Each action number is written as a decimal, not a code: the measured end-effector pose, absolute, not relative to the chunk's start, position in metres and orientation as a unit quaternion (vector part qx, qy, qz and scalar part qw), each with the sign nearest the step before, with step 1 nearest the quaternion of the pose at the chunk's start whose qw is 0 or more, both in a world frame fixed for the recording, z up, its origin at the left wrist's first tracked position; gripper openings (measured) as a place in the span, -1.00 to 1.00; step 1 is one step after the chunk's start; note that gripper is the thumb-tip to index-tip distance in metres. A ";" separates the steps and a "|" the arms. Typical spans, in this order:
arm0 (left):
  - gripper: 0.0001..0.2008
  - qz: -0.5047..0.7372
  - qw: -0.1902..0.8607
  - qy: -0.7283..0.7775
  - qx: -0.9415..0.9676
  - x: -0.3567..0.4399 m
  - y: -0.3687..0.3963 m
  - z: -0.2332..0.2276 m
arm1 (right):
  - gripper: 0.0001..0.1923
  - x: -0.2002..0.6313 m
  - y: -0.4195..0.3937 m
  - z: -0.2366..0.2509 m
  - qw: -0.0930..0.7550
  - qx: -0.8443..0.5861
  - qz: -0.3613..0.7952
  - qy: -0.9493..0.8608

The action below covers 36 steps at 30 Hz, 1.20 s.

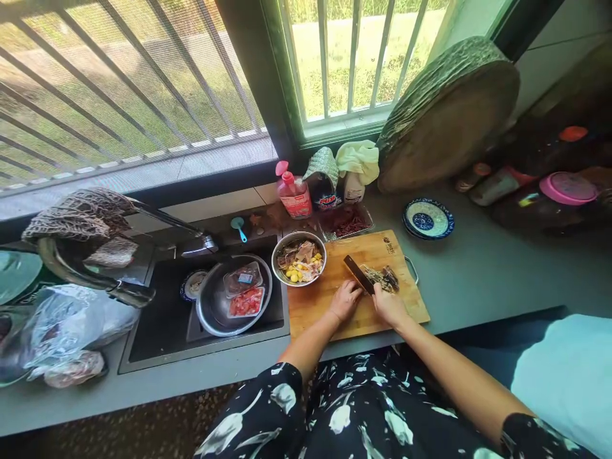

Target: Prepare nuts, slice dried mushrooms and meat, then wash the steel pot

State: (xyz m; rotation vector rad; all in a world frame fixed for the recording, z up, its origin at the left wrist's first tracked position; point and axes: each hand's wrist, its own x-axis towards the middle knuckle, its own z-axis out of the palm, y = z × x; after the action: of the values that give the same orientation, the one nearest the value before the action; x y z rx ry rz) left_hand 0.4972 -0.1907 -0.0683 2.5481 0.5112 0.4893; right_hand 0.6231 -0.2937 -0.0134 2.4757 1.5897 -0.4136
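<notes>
My right hand [389, 307] is closed round the handle of a kitchen knife [356, 272], its dark blade slanting up and left over the wooden cutting board [315, 312]. Just left of the blade rests my left hand [345, 301], its fingers curled down on the board; anything under them is hidden. To the right of the knife lies a small heap of thin, brownish, dried-looking strips [382, 278], of a kind I cannot make out. A steel bowl [274, 268] with meat pieces and yellow balls sits at the board's upper left corner.
In the sink [167, 299] stands a metal basin [203, 312] with two packs of meat. Behind the board are a tray of dark red pieces [351, 220] and a pink pump bottle [294, 194]. Stacked patterned plates [442, 220] and a large round wooden block [444, 127] are right.
</notes>
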 end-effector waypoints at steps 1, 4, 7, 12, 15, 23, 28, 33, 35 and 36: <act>-0.76 0.178 0.249 0.184 0.934 0.497 -0.190 -0.068 | -0.75 0.623 -0.295 -0.013 0.090 0.827 -0.141 0.537; -0.75 0.177 0.264 0.177 0.932 0.495 -0.189 -0.066 | -0.78 0.621 -0.293 -0.009 0.103 0.817 -0.147 0.547; -0.76 0.177 0.282 0.175 0.926 0.495 -0.189 -0.063 | -0.79 0.618 -0.281 -0.005 0.104 0.813 -0.138 0.556; -0.77 0.167 0.269 0.161 0.935 0.503 -0.196 -0.061 | -0.81 0.631 -0.275 -0.003 0.094 0.830 -0.127 0.535; -0.79 0.179 0.241 0.174 0.938 0.504 -0.200 -0.052 | -0.78 0.635 -0.286 -0.001 0.075 0.837 -0.115 0.530; -0.69 0.247 0.210 0.429 0.843 0.444 -0.133 0.018 | -0.79 0.610 -0.296 -0.006 0.048 0.814 -0.168 0.554; -0.72 0.154 0.311 0.464 0.815 0.433 -0.108 0.016 | -0.78 0.634 -0.300 -0.007 0.061 0.841 -0.144 0.518; -0.81 0.223 0.419 0.521 0.710 0.429 -0.109 0.015 | -0.76 0.644 -0.305 -0.005 0.016 0.851 -0.133 0.508; -0.76 0.266 0.426 0.543 0.673 0.425 -0.104 0.020 | -0.75 0.632 -0.303 -0.007 -0.003 0.841 -0.150 0.519; -0.73 0.295 0.423 0.553 0.655 0.422 -0.100 0.022 | -0.75 0.623 -0.301 -0.008 -0.009 0.833 -0.167 0.528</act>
State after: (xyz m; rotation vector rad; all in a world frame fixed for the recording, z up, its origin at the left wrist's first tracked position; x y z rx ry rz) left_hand 0.4224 -0.0999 0.0222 1.6384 1.3833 0.7377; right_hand 0.6232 -0.3012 -0.0082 2.6316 1.6683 -0.5290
